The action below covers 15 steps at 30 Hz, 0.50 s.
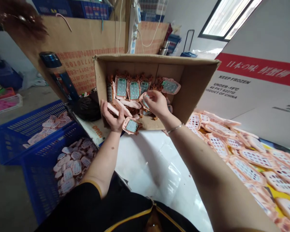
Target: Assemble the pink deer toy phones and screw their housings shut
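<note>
Both hands work at the mouth of a cardboard box [195,87] that lies on its side; the left hand [112,117] has its fingers curled together around 1 pink piece [131,125], a small flat part with a pale green-grey face and brown trim, held at the fingertips just below the box's lower flap. The right hand [157,103] reaches further in, its thumb and fingers pinched on a second pink piece [145,100], which sits between the fingertips and is partly hidden by them; a thin bracelet [175,129] circles that wrist.

Just beyond the fingers of both hands, a row of like pieces [134,88] stands packed against the back of the box, faces outward; 1 more [170,86] lies tilted above the right fingertips. Between the 2 hands, pale pink strips [122,108] lie loose on the box floor.

Below the wrists spreads a glossy white sheet [154,164]; well to the right of the right forearm a heap of pink perforated shells [246,158] covers the surface. Left of the left arm sit 2 blue crates [36,154] — both holding pale parts; a dark flask [59,75] stands beyond the left fingers, beside the box.
</note>
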### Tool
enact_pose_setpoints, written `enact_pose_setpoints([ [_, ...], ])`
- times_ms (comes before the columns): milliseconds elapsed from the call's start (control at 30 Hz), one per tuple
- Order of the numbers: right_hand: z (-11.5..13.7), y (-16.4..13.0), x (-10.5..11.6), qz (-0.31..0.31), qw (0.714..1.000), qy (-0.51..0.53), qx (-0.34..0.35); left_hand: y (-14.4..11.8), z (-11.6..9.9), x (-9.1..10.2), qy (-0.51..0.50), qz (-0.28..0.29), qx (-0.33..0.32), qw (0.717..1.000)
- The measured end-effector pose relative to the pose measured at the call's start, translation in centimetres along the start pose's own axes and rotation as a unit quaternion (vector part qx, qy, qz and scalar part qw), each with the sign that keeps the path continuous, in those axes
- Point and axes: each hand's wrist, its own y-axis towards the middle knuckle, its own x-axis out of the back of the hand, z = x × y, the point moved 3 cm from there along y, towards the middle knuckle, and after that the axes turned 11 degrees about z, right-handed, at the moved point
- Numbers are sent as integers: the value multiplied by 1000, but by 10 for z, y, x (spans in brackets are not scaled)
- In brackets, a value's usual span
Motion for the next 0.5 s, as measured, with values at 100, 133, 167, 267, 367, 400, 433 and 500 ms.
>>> enact_pose_setpoints([
  [100, 16, 28, -6, -48, 999, 15, -3, 1, 7, -7, -11, 30, 24, 999],
  [133, 21, 35, -10, -29, 999, 2, -21, 0, 10, -9, -5, 40, 46, 998],
  [167, 25, 40, -15, -7, 999, -7, -43, 0, 14, -10, -3, 49, 73, 996],
  [267, 34, 47, -24, 26, 995, -18, -94, -3, 27, -11, -60, 63, 145, 986],
  [367, 37, 47, -25, 19, 994, -11, -109, -5, 32, -14, -155, 83, 178, 968],
  [400, 36, 47, -25, 22, 993, -6, -114, -5, 32, -15, -181, 92, 189, 961],
  [433, 35, 47, -24, 29, 992, -2, -121, -5, 32, -17, -205, 100, 202, 953],
  [500, 33, 48, -22, 48, 990, 2, -134, -5, 30, -20, -252, 104, 226, 935],
])
